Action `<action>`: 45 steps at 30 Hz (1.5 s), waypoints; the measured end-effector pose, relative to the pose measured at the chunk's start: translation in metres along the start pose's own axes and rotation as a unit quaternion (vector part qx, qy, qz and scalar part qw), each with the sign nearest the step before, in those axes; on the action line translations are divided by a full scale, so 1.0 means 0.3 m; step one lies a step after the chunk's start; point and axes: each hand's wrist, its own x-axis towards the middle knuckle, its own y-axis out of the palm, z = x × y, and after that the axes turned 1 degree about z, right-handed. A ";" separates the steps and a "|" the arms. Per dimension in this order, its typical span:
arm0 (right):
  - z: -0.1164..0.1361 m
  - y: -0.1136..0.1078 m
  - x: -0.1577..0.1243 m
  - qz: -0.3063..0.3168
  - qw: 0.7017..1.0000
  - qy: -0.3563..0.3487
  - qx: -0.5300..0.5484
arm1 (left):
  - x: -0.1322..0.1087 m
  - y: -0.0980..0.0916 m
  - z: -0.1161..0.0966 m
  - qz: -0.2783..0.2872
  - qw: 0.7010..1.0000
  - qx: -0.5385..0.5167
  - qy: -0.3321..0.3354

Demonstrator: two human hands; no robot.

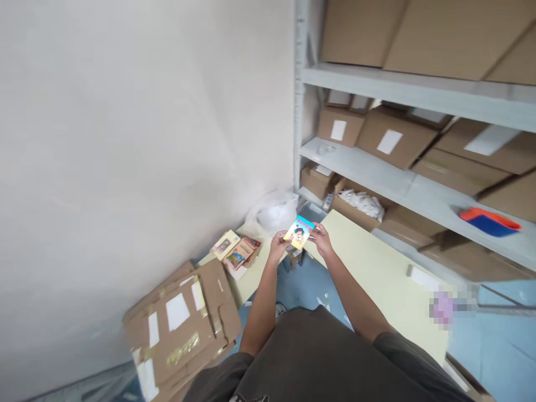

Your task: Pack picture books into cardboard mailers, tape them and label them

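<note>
- The left grip [276, 247] pinches a small picture book [299, 232] by its left edge.
- The right grip [321, 240] grasps the same book by its right edge, so the book sits between the two grips, tilted, with its blue, white and yellow cover in view.
- Left of the left grip, a few other books [237, 251] lie in an overlapping pile on a pale counter [247, 286].
- Just beyond the left grip, a whitish plastic bag [273, 212] rests near the wall [188, 139].
- Farther left of the left grip and nearer the body, flattened cardboard [184, 318] with tape and white labels leans over the end of that counter.
- Right of the right grip, a second pale counter [377, 262] stretches away along the shelves.
- Beyond the right grip, an open box [354, 212] holds white pieces too blurred to name.
- Above and to the right of the right grip, a shelf [364, 166] carries brown boxes [387, 137], and an orange and blue item [489, 221] lies farther along it.
- Below both grips, blue floor [301, 285] shows between the counters.
</note>
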 end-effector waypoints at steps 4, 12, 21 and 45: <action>0.193 -0.305 -0.044 -0.043 0.998 -0.046 -0.031 | 0.020 0.316 0.026 0.081 0.996 0.043 0.003; 0.465 -0.862 -0.241 -0.149 0.983 -0.098 -0.050 | 0.023 0.920 0.154 0.290 0.951 0.110 -0.019; 0.485 -1.013 -0.338 -0.199 0.975 -0.098 0.022 | 0.087 1.208 0.196 0.378 0.920 0.103 -0.005; 0.548 -0.898 -0.240 -0.301 0.927 -0.200 -0.099 | 0.217 1.326 0.017 0.442 0.896 0.035 -0.025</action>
